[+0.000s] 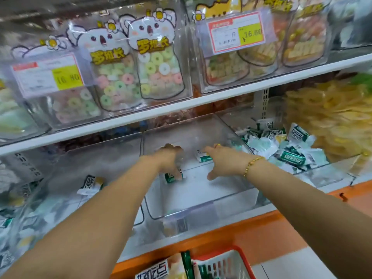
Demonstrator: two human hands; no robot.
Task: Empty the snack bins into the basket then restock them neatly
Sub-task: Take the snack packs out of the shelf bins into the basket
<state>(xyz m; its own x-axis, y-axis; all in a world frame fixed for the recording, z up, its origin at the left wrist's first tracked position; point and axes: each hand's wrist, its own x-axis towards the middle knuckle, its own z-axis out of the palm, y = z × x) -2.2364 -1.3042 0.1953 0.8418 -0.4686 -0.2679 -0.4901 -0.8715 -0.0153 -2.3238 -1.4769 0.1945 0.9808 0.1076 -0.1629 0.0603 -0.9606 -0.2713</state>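
Head camera, the only view. Everything is placed against the clear middle bin [201, 198] on the lower shelf. It looks nearly emptied, with two green-and-white snack packets left on its floor.

The near packet [173, 176] lies toward the bin's left wall, about midway back, its long axis running roughly left to right. The left hand [171, 158] reaches down over it, and its fingers [177, 168] curl onto the top. They appear to pinch it, though blur hides the exact hold.

The far packet [203, 157] lies deeper in the bin, near its centre, also crosswise. The right hand [223, 160] is stretched out with fingers straight and thumb low, holding nothing. Its fingertips are at the packet's right end, either touching or just short; I cannot tell which. The far packet therefore lies just left of and beyond those fingertips, and the right hand is plainly the nearer one to take it.

The red-rimmed basket [225, 250] sits below the middle bin's front edge and already holds packets. The neighbouring bin [326, 174], to the right of the middle bin, is heaped with the same packets.
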